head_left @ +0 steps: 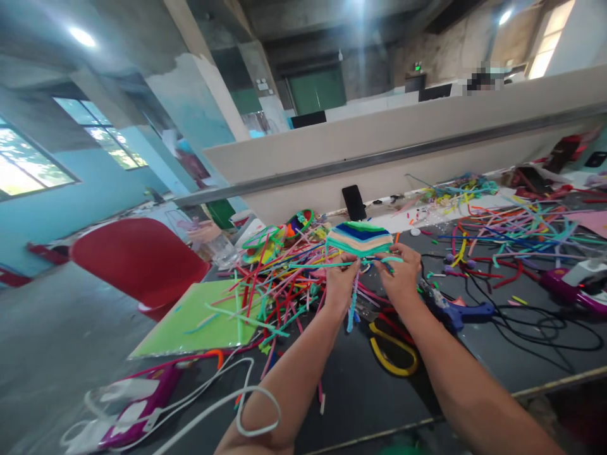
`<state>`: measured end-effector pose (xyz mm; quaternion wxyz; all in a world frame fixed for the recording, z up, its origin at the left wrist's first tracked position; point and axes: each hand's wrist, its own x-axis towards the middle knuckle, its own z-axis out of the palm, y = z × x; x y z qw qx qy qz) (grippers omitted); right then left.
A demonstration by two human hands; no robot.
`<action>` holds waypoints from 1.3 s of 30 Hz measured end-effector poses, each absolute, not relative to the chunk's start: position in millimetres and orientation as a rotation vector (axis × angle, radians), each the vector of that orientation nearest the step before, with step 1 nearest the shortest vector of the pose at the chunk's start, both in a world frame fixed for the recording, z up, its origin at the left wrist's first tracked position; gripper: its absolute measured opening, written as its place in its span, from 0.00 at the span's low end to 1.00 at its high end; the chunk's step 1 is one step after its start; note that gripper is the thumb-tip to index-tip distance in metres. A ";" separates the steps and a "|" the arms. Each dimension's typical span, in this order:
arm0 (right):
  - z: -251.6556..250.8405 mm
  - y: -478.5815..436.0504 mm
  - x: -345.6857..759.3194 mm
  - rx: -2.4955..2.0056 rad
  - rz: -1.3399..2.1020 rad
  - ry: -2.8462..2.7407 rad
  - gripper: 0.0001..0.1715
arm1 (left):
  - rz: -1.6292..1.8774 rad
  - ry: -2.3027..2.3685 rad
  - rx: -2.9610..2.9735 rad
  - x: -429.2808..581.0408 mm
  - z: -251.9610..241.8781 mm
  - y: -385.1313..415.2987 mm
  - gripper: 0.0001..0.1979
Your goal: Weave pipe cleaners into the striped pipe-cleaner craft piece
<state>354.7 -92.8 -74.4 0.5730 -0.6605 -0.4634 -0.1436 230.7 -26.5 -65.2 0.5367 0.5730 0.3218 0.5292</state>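
Note:
My left hand (340, 289) is closed in a pinch at the lower edge of a striped pipe-cleaner piece (359, 240), with bands of green, dark blue, peach and teal. On the other side, my right hand (402, 273) pinches a teal pipe cleaner (391, 259) just under the same piece. The exact spot where the fingertips meet the strands is too small to make out. A twisted light-blue and lilac strand (351, 312) hangs down between the hands. Scissors with yellow and black handles (393, 355) lie below my right hand.
Loose pipe cleaners (279, 284) pile up to the left, with more (502, 234) at right. A blue glue gun (467, 313) lies right of my forearm. A phone (353, 202) leans on the partition (303, 164). Purple power strips (142, 407) and cables, a green sheet (190, 322) and a red chair (137, 259) also show.

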 end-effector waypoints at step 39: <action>-87.2 -85.3 349.8 -1.378 -0.141 -0.937 0.45 | 1.210 0.744 1.179 234.3 -73.7 -28.8 0.13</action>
